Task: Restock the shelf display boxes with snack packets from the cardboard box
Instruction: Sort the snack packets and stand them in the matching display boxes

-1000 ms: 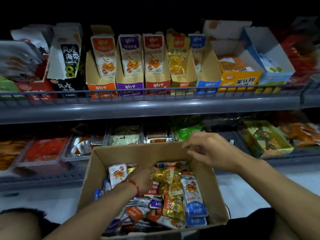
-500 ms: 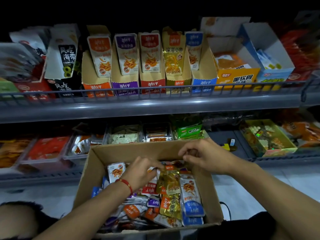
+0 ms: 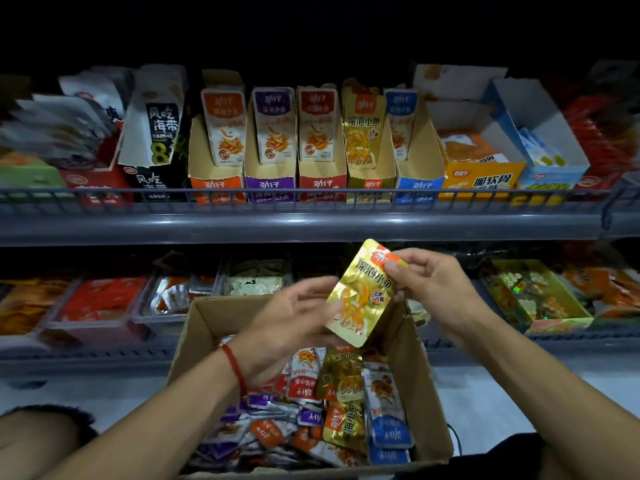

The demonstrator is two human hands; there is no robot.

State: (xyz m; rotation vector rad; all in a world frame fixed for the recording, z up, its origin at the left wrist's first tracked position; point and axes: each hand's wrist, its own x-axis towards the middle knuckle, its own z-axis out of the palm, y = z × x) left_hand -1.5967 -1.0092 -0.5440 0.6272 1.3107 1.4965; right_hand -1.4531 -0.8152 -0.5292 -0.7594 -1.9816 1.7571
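**Gold packet lifted, heading for its matching display box**

We are holding one gold snack packet (image 3: 363, 292) above the cardboard box (image 3: 415, 362), and the step in hand, as we judge it, is getting it up to the gold display box (image 3: 370, 174) on the upper shelf (image 3: 311, 226). Our right hand (image 3: 433, 289) is pinching the packet's top edge between thumb and fingers; our left hand (image 3: 291, 327) is lying open beside it, fingers relaxed, touching or nearly touching the lower left edge. To do this well we are keeping the printed face forward and the orange tab up, so it slots in upright behind the packet already standing there, and we are matching colour: gold sits between the red box on its left and the blue one on its right.

The packet is a glossy foil pouch, gold with an orange picture and dark characters, flat and slightly bent. More packets, gold, red, blue, purple and orange, are lying jumbled in the cardboard box near us
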